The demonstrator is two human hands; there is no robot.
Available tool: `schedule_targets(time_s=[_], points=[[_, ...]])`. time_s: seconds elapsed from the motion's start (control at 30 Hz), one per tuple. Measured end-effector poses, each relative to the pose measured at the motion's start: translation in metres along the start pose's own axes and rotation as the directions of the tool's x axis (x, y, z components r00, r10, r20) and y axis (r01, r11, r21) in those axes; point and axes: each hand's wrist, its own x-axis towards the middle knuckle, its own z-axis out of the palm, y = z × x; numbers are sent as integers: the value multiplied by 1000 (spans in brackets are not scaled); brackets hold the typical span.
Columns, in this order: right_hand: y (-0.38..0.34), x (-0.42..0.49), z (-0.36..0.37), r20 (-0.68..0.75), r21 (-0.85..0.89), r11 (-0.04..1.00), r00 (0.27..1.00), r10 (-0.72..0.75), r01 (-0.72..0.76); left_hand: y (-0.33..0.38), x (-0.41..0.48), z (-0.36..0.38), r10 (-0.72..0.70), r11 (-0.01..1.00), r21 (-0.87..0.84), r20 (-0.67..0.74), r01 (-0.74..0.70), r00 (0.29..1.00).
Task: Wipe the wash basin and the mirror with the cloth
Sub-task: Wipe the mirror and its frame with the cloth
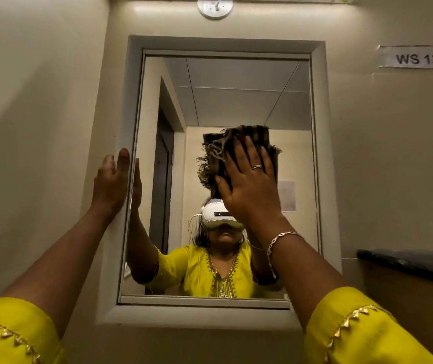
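Observation:
The mirror (236, 101) hangs on the wall straight ahead in a pale grey frame (131, 101). My right hand (249, 185) lies flat with spread fingers on a dark brown frayed cloth (218, 153), pressing it against the glass near the mirror's middle. My left hand (113, 179) rests open against the left side of the frame, fingers pointing up, holding nothing. The glass reflects a person in a yellow top with a white headset. The wash basin is out of view.
A dark counter edge (407, 261) juts out at the right, below a paper label reading WS 13 (417, 57). A round white light fitting (215, 7) sits on the wall above the mirror. Cream walls close in on both sides.

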Motion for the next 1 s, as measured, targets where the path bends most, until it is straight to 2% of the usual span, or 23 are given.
schedule_targets(time_s=[0.23,0.37,0.57,0.67,1.0], points=[[66,-11,-20,-6,-95,991,996,93,-93,6,-3,1,-20,999,28,-33,21,999],[77,-15,-24,-11,-116,987,994,112,-113,8,-4,1,-41,998,36,-35,43,999],[55,-29,-15,-119,-124,941,946,300,-314,13,-8,4,-27,998,61,-43,30,999],[39,-31,-10,-129,-131,919,925,356,-372,17,-10,4,-27,999,45,-49,30,998],[-19,-30,4,-86,-109,938,944,320,-328,19,-11,3,-21,1000,-1,-53,21,998]])
